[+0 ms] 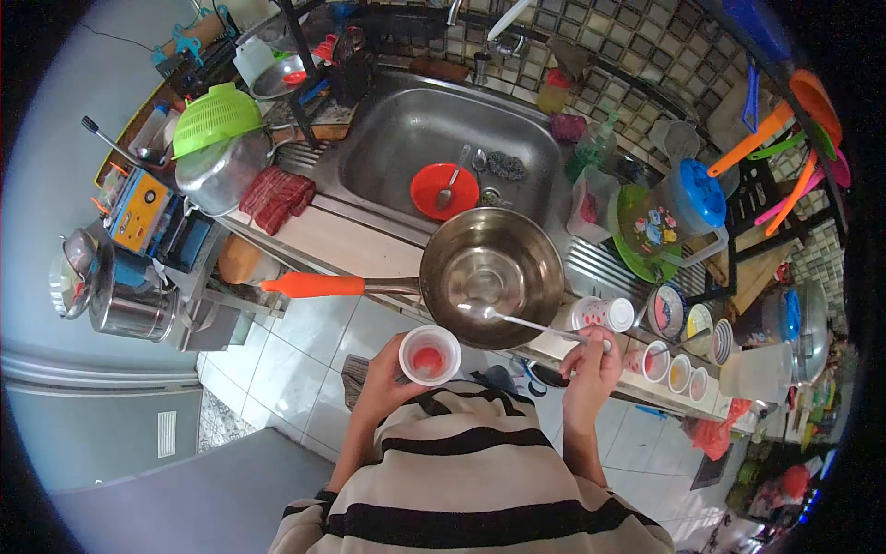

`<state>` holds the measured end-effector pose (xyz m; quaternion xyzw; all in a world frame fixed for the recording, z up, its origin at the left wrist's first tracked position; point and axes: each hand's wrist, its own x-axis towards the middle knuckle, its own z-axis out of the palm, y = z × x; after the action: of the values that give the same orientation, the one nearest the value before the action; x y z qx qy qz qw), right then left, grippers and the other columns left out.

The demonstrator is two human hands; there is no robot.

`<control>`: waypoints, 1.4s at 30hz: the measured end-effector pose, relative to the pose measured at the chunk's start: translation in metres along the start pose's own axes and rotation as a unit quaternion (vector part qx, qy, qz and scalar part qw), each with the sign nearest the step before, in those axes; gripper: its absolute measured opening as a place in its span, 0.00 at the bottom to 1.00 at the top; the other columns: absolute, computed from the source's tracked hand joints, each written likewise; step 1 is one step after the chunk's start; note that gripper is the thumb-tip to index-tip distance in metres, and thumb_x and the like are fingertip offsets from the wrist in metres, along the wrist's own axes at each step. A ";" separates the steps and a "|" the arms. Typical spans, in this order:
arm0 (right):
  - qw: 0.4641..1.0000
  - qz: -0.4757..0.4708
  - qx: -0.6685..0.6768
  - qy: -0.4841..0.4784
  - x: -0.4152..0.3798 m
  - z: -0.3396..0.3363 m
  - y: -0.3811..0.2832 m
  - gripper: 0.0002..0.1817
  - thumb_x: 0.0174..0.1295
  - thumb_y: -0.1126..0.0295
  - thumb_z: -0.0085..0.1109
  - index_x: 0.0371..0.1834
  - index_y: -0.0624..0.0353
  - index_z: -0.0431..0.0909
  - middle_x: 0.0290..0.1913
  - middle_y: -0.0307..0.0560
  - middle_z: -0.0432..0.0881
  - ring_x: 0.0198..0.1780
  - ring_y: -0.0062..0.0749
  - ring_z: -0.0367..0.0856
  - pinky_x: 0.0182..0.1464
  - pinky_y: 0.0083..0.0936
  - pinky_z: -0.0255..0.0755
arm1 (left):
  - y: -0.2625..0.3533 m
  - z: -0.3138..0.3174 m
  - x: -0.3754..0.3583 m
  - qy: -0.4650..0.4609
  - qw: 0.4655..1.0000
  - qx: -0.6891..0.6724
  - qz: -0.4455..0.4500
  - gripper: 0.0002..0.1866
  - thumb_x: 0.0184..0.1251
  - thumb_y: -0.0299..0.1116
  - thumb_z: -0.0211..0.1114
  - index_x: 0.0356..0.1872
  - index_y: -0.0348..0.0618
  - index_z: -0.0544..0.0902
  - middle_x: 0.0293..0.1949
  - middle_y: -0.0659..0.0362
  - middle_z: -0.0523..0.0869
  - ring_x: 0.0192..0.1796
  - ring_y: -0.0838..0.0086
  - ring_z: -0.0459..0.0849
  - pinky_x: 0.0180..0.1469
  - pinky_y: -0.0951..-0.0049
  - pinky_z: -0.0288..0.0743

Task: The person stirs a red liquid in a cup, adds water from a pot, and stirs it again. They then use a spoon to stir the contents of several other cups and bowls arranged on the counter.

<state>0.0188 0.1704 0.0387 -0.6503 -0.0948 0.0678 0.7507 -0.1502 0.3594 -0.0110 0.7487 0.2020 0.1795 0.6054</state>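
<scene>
My left hand [386,380] is wrapped round a white plastic cup [430,355] with something red inside, in front of the pan. A metal spoon [531,322] is held by its handle in my right hand [591,369], its bowl over the near rim of the pan. The steel pan [494,272] has an orange handle [318,285] pointing left and stands at the sink's front edge, with light reflecting off its bottom. Right of it, near my right hand, are lidded cups [609,314] and several small cups [654,362] with red or orange contents.
Behind the pan, the sink [388,120] holds a red bowl [432,179] with a spoon, and a scrubber [506,166]. A dark red cloth [277,199] and a green colander [218,120] lie left. A blue-lidded pitcher [660,217] stands right on a green plate.
</scene>
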 end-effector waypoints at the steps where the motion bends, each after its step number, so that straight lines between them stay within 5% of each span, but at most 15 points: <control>1: 1.000 0.008 -0.025 0.002 0.002 -0.002 0.005 0.12 0.68 0.64 0.43 0.35 0.63 0.71 0.17 0.40 0.71 0.13 0.17 0.66 0.14 0.13 0.55 | 0.002 -0.001 0.000 0.002 1.000 0.014 0.000 0.29 0.41 0.28 0.72 0.50 0.38 0.72 0.46 0.55 0.78 0.49 0.69 0.77 0.52 0.72 0.70; 9: 0.992 0.067 -0.106 -0.021 0.007 -0.001 0.029 0.11 0.67 0.64 0.44 0.35 0.60 0.71 0.13 0.37 0.68 0.13 0.15 0.64 0.13 0.12 0.52 | -0.001 -0.003 0.001 0.006 1.000 0.015 -0.008 0.29 0.41 0.29 0.73 0.49 0.38 0.73 0.45 0.55 0.78 0.48 0.68 0.78 0.50 0.72 0.71; 14: 0.989 0.146 0.006 0.004 0.010 -0.002 0.027 0.11 0.67 0.65 0.44 0.34 0.61 0.72 0.16 0.38 0.71 0.13 0.16 0.65 0.14 0.13 0.54 | -0.006 -0.003 0.001 0.013 1.000 -0.002 -0.006 0.29 0.40 0.29 0.72 0.49 0.38 0.73 0.45 0.55 0.78 0.47 0.68 0.78 0.50 0.72 0.71; 24: 0.990 0.134 0.036 0.003 0.002 0.000 -0.006 0.13 0.66 0.63 0.45 0.34 0.61 0.72 0.21 0.40 0.73 0.14 0.16 0.65 0.14 0.14 0.54 | -0.015 0.000 -0.001 0.004 0.999 -0.029 -0.019 0.30 0.40 0.29 0.72 0.50 0.38 0.73 0.45 0.54 0.78 0.49 0.67 0.78 0.51 0.72 0.70; 32: 0.984 0.030 -0.038 -0.171 -0.018 0.002 -0.027 0.11 0.66 0.67 0.47 0.36 0.66 0.72 0.22 0.43 0.75 0.17 0.19 0.71 0.18 0.14 0.61 | -0.010 0.001 -0.001 -0.008 1.000 -0.002 -0.011 0.31 0.40 0.30 0.72 0.51 0.38 0.72 0.46 0.54 0.78 0.50 0.66 0.77 0.52 0.70 0.70; 42: 0.997 0.064 -0.039 0.011 0.008 -0.008 0.012 0.13 0.67 0.62 0.45 0.35 0.61 0.72 0.13 0.37 0.69 0.14 0.16 0.65 0.16 0.13 0.56 | -0.010 0.000 -0.003 0.006 1.000 0.007 -0.009 0.29 0.40 0.30 0.73 0.49 0.38 0.73 0.46 0.54 0.78 0.48 0.66 0.78 0.50 0.71 0.70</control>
<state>0.0286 0.1667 0.0260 -0.6847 -0.0468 0.1046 0.7198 -0.1536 0.3596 -0.0205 0.7501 0.2135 0.1768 0.6005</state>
